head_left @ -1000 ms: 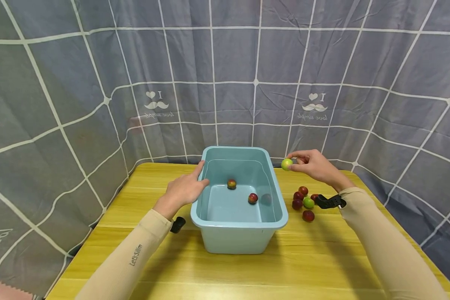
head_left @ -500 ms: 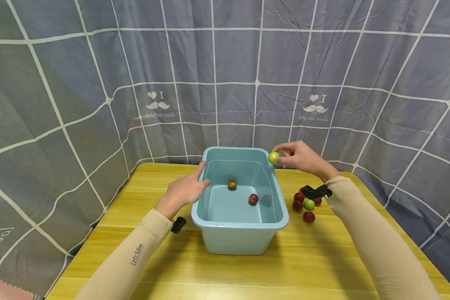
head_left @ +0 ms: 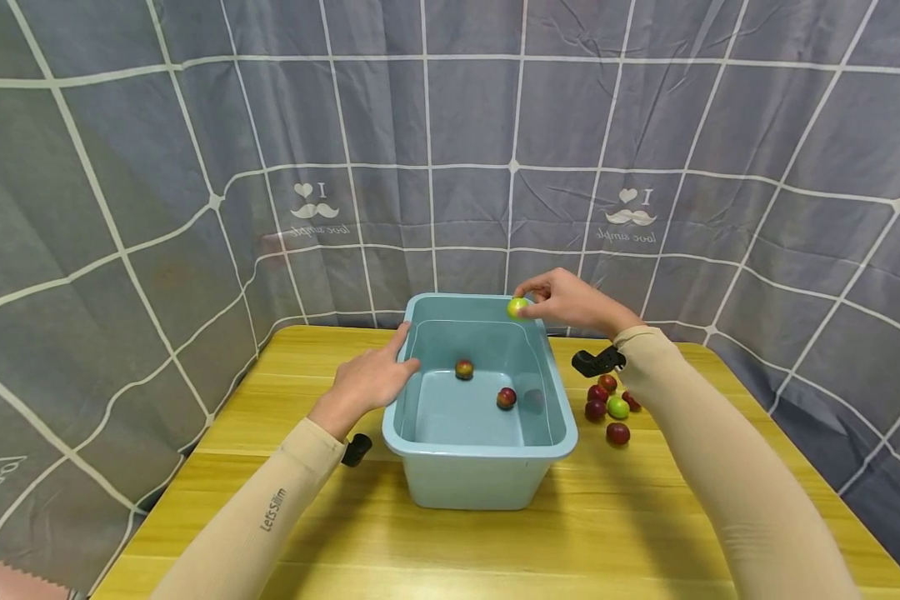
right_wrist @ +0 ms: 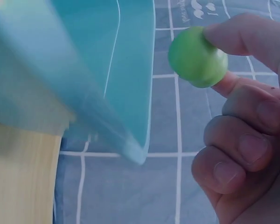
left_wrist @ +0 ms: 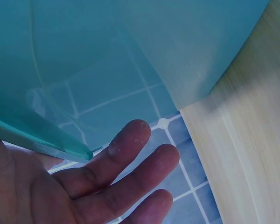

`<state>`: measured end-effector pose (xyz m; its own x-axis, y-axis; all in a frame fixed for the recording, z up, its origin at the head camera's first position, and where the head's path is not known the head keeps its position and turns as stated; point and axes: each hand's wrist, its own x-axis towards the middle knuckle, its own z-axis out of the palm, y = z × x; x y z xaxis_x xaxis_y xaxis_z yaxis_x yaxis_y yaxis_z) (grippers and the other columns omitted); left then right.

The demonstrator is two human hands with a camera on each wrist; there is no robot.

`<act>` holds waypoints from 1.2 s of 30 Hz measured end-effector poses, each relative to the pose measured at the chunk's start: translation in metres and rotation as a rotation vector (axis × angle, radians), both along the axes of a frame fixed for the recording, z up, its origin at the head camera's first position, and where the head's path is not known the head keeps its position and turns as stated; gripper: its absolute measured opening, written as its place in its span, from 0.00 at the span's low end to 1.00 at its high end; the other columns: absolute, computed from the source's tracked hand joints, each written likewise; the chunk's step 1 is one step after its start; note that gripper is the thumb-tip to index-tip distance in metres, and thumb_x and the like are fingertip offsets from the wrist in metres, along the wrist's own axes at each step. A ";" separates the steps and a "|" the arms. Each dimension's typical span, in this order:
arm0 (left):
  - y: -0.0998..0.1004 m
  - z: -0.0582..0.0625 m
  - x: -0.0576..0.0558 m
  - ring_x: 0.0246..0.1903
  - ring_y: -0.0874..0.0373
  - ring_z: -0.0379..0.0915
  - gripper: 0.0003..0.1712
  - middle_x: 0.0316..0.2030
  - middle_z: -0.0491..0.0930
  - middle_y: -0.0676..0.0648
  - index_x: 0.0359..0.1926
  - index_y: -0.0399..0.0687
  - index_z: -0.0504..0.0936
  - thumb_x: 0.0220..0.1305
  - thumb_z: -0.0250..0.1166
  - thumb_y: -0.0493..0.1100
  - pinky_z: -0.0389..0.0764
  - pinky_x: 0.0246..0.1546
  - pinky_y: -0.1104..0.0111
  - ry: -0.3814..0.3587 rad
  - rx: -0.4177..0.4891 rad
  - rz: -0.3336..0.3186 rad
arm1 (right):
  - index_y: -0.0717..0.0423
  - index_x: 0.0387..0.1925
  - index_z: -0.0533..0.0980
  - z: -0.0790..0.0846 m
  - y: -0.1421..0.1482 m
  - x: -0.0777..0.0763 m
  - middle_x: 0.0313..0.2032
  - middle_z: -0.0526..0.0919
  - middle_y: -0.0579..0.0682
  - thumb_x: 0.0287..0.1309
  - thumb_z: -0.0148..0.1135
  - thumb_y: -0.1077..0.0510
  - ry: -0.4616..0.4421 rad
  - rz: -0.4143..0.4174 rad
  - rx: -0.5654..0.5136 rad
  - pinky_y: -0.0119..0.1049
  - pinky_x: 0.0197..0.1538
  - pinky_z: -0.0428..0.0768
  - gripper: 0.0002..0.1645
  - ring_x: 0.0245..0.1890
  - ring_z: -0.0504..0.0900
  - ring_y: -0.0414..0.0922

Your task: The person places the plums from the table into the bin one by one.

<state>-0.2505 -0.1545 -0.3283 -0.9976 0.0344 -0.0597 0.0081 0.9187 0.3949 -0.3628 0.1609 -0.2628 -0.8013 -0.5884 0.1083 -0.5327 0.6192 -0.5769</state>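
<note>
My right hand (head_left: 573,302) pinches a green plum (head_left: 518,308) between thumb and index finger, over the far right corner of a light blue plastic basin (head_left: 474,452). In the right wrist view the plum (right_wrist: 197,57) shows whole, the other fingers curled beneath. On the basin's left rim rests my left hand (head_left: 369,377), index finger along the rim and thumb over it. The left wrist view has its fingers (left_wrist: 130,179) extended and spread outside the basin wall. Two reddish plums lie on the basin floor, one (head_left: 463,369) towards the back and one (head_left: 506,398) nearer the right.
Right of the basin, several dark red plums (head_left: 595,410) and another green plum (head_left: 618,407) lie grouped on the yellow wooden table (head_left: 330,533). A grey curtain (head_left: 465,208) with white grid lines hangs behind the table and along both sides.
My right hand has carried the green plum leftward and slightly up, from right of the basin to over its far right corner. The left hand has stayed on the rim.
</note>
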 end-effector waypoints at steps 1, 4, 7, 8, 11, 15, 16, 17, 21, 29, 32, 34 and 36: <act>0.000 0.000 0.000 0.47 0.43 0.79 0.43 0.56 0.81 0.39 0.81 0.68 0.39 0.72 0.43 0.64 0.72 0.29 0.58 0.000 0.001 0.000 | 0.53 0.54 0.82 0.000 -0.003 -0.002 0.19 0.65 0.46 0.63 0.68 0.47 -0.001 0.010 0.013 0.36 0.27 0.63 0.22 0.19 0.60 0.42; 0.000 0.000 0.001 0.49 0.42 0.79 0.43 0.60 0.79 0.38 0.81 0.67 0.39 0.72 0.43 0.64 0.72 0.29 0.58 0.005 0.003 0.002 | 0.51 0.52 0.83 0.002 -0.014 -0.007 0.18 0.66 0.46 0.62 0.68 0.47 -0.005 0.041 0.050 0.36 0.27 0.63 0.20 0.19 0.60 0.42; 0.000 0.000 0.001 0.49 0.42 0.79 0.43 0.62 0.77 0.38 0.82 0.67 0.39 0.71 0.43 0.64 0.72 0.29 0.58 0.011 0.003 0.000 | 0.52 0.50 0.84 0.003 -0.024 -0.010 0.18 0.65 0.46 0.61 0.69 0.50 -0.012 0.074 0.072 0.36 0.28 0.63 0.18 0.19 0.61 0.42; 0.000 0.000 0.000 0.48 0.43 0.79 0.43 0.62 0.78 0.38 0.82 0.67 0.39 0.71 0.43 0.64 0.72 0.29 0.58 0.012 0.002 -0.001 | 0.52 0.50 0.85 0.004 -0.027 -0.011 0.18 0.65 0.46 0.60 0.69 0.50 -0.011 0.084 0.082 0.36 0.28 0.63 0.18 0.19 0.61 0.42; 0.001 0.000 0.000 0.44 0.45 0.79 0.43 0.56 0.81 0.39 0.81 0.67 0.39 0.72 0.43 0.64 0.72 0.28 0.59 0.010 0.001 -0.001 | 0.54 0.48 0.85 0.004 -0.035 -0.015 0.17 0.63 0.44 0.59 0.70 0.53 -0.012 0.108 0.109 0.35 0.28 0.62 0.17 0.20 0.60 0.41; 0.001 0.000 0.000 0.41 0.46 0.79 0.43 0.45 0.83 0.42 0.81 0.68 0.39 0.72 0.43 0.64 0.71 0.26 0.59 0.006 0.001 0.000 | 0.55 0.47 0.86 0.002 -0.047 -0.020 0.19 0.66 0.44 0.58 0.70 0.55 -0.032 0.133 0.151 0.35 0.30 0.62 0.16 0.21 0.60 0.41; 0.001 0.000 0.000 0.41 0.46 0.79 0.43 0.42 0.83 0.42 0.81 0.68 0.39 0.72 0.43 0.64 0.71 0.26 0.59 0.004 0.002 0.000 | 0.54 0.47 0.86 0.001 -0.049 -0.022 0.20 0.69 0.45 0.58 0.70 0.55 -0.042 0.135 0.164 0.36 0.31 0.62 0.15 0.22 0.60 0.41; 0.001 0.000 0.000 0.40 0.46 0.79 0.43 0.41 0.83 0.42 0.81 0.68 0.39 0.72 0.43 0.64 0.71 0.26 0.59 0.004 0.002 -0.001 | 0.54 0.46 0.86 0.001 -0.051 -0.023 0.24 0.74 0.46 0.58 0.70 0.54 -0.053 0.137 0.176 0.36 0.32 0.65 0.15 0.23 0.63 0.42; 0.001 0.000 0.000 0.41 0.46 0.79 0.43 0.47 0.83 0.41 0.81 0.68 0.39 0.72 0.43 0.64 0.71 0.26 0.59 0.008 -0.003 -0.002 | 0.51 0.44 0.86 -0.001 -0.059 -0.028 0.46 0.85 0.50 0.59 0.69 0.53 -0.090 0.133 0.241 0.41 0.46 0.77 0.13 0.40 0.78 0.45; 0.001 0.001 -0.001 0.45 0.44 0.79 0.43 0.53 0.82 0.40 0.81 0.68 0.39 0.71 0.43 0.65 0.72 0.28 0.59 0.014 -0.018 0.002 | 0.51 0.43 0.86 -0.003 -0.074 -0.034 0.49 0.84 0.49 0.59 0.69 0.51 -0.155 0.130 0.313 0.37 0.38 0.74 0.13 0.29 0.72 0.39; 0.001 0.001 0.000 0.46 0.44 0.79 0.43 0.52 0.82 0.40 0.81 0.68 0.39 0.71 0.43 0.65 0.72 0.28 0.59 0.014 -0.022 0.003 | 0.53 0.43 0.85 -0.007 -0.080 -0.036 0.42 0.83 0.49 0.59 0.69 0.53 -0.217 0.128 0.328 0.35 0.26 0.64 0.12 0.18 0.58 0.39; 0.000 0.001 0.000 0.46 0.44 0.79 0.43 0.51 0.83 0.41 0.81 0.69 0.39 0.71 0.43 0.65 0.72 0.28 0.58 0.016 -0.020 0.003 | 0.53 0.42 0.85 -0.011 -0.083 -0.037 0.40 0.83 0.48 0.60 0.69 0.54 -0.247 0.119 0.353 0.33 0.24 0.62 0.11 0.16 0.56 0.37; 0.000 0.000 0.001 0.45 0.44 0.79 0.43 0.52 0.82 0.41 0.81 0.69 0.39 0.71 0.43 0.65 0.72 0.27 0.58 0.017 -0.015 0.001 | 0.52 0.43 0.86 -0.015 -0.086 -0.038 0.40 0.84 0.48 0.60 0.69 0.54 -0.268 0.113 0.374 0.32 0.22 0.62 0.10 0.14 0.56 0.37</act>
<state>-0.2493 -0.1545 -0.3283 -0.9986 0.0322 -0.0431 0.0134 0.9245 0.3809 -0.4010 0.0753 -0.2778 -0.7006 -0.6327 -0.3298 -0.4716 0.7575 -0.4513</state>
